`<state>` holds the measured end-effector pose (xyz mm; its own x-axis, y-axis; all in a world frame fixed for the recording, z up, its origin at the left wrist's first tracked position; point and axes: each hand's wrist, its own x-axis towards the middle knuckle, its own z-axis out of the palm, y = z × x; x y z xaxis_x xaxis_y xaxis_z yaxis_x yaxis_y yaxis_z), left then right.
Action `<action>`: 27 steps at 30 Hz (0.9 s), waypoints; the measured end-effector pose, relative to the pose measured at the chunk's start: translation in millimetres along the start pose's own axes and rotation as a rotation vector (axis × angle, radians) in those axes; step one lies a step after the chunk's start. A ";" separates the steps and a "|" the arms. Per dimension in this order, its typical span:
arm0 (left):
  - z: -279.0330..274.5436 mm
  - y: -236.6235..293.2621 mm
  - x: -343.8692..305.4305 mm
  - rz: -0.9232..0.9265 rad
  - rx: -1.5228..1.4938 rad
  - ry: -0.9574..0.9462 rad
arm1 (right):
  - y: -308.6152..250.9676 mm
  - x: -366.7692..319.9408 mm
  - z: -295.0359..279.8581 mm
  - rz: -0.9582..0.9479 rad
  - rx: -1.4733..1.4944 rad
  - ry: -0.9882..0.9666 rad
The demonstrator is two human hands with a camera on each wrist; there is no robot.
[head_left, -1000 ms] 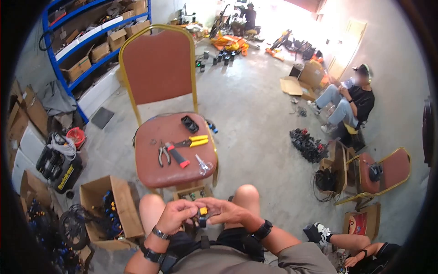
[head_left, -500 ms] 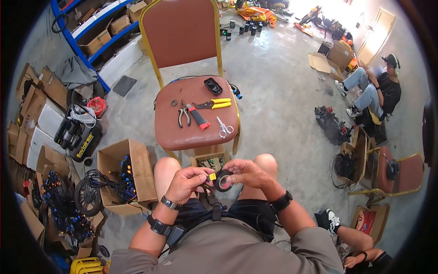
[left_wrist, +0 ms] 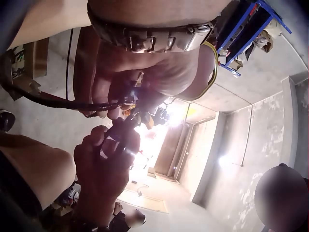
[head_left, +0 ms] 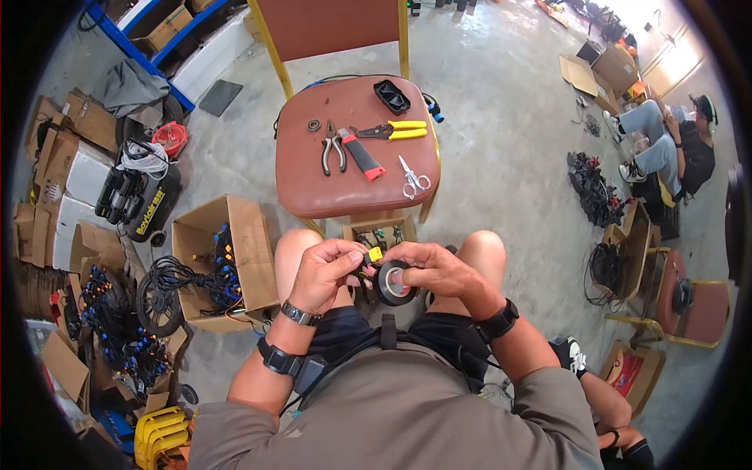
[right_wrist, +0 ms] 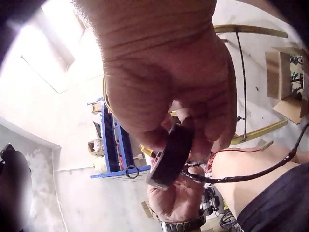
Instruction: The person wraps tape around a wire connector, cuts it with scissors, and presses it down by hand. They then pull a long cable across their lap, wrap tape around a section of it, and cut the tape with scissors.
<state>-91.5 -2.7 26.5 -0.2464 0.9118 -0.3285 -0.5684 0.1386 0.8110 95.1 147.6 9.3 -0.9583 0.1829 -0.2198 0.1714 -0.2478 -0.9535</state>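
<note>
Between thumb and fingers, the left hand (head_left: 319, 274) pinches a yellow connector (head_left: 374, 254) with a black cable behind it. The right hand (head_left: 439, 270) grips a roll of black tape (head_left: 394, 283) just to the right of the connector, its index finger reaching toward the yellow piece. From the right wrist view, the tape roll (right_wrist: 170, 157) hangs edge-on under the right hand (right_wrist: 169, 87), and the wrapped cable (right_wrist: 231, 179) runs off to the right. In the left wrist view, the dark cable (left_wrist: 63, 103) passes beneath the left hand (left_wrist: 149, 72); strong backlight hides the fingertip detail.
On the chair seat (head_left: 313, 188) lie pliers (head_left: 334, 149), a red-and-black tool (head_left: 362, 157), yellow-handled strippers (head_left: 403, 130), scissors (head_left: 413, 180) and a black case (head_left: 392, 96). A cardboard box (head_left: 254, 258) of cables stands at left. Two people sit at right.
The head view has tilted downward. The right hand has brought the tape roll against the connector's side, and its fingers have closed in from a looser spread. The left hand keeps its pinch.
</note>
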 end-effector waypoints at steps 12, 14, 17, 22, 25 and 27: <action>-5.0 17.3 -0.8 0.150 0.004 0.186 | -2.5 -19.3 3.2 0.101 0.148 0.076; -3.3 16.8 -2.1 0.159 -0.005 0.169 | -8.8 -14.4 -14.6 0.088 -0.053 0.281; -5.8 9.0 -3.1 0.140 -0.015 0.158 | -22.2 13.3 -52.8 0.071 -0.172 0.409; -8.4 -0.1 1.9 0.047 -0.023 0.175 | -26.4 69.7 -106.1 0.070 -0.334 0.604; -8.8 3.0 2.0 0.027 -0.075 0.179 | -32.0 97.7 -119.7 0.119 -0.312 0.610; -10.7 4.0 2.7 0.020 -0.133 0.164 | -26.8 104.7 -126.0 0.007 -0.571 0.729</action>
<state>-102.7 -3.9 23.7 -0.3765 0.8374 -0.3962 -0.6581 0.0593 0.7506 19.0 293.3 -14.1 -0.6092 0.7845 -0.1162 0.4489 0.2204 -0.8660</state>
